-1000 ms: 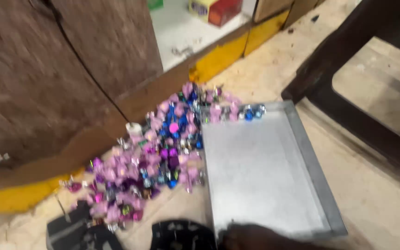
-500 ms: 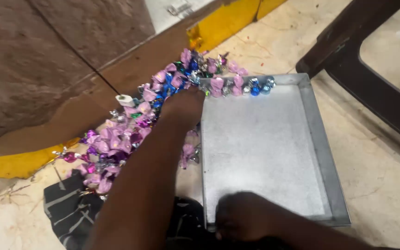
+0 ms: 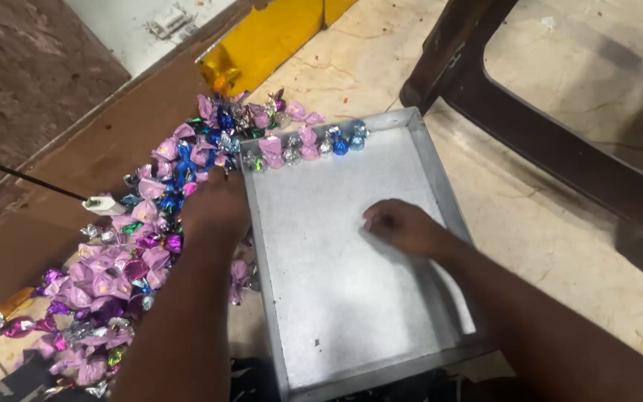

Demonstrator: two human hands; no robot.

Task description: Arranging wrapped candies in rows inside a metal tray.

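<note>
A shallow metal tray [image 3: 351,298] lies on the stone floor, and everything here is placed by it. Along its left rim runs a long heap of foil-wrapped candies [image 3: 124,253], mostly pink and purple with some blue, green and silver among them, stretching from beyond the tray's far left corner down past its near left corner. A short row of candies [image 3: 303,145] lies inside the tray against its far rim; the rest of the tray's floor is bare metal.

The left hand [image 3: 213,208] rests on the heap just outside the tray's left rim, toward the far end. It is seen from the back with the fingers curled down into the candies, so I cannot tell whether they grip any. The right hand [image 3: 400,223] lies inside the tray, right of its middle, with fingers loosely bent and touching the bare metal, holding nothing that shows.

Judging from how things lie, moving candies into the tray has barely started: only the small far row is in, and nearly the whole heap remains outside.

Left of the heap, a white plug on a black cable [image 3: 102,205] rests at the foot of a brown board [image 3: 53,216]. Beyond the tray's right rim stands a dark wooden furniture frame [image 3: 545,134].
</note>
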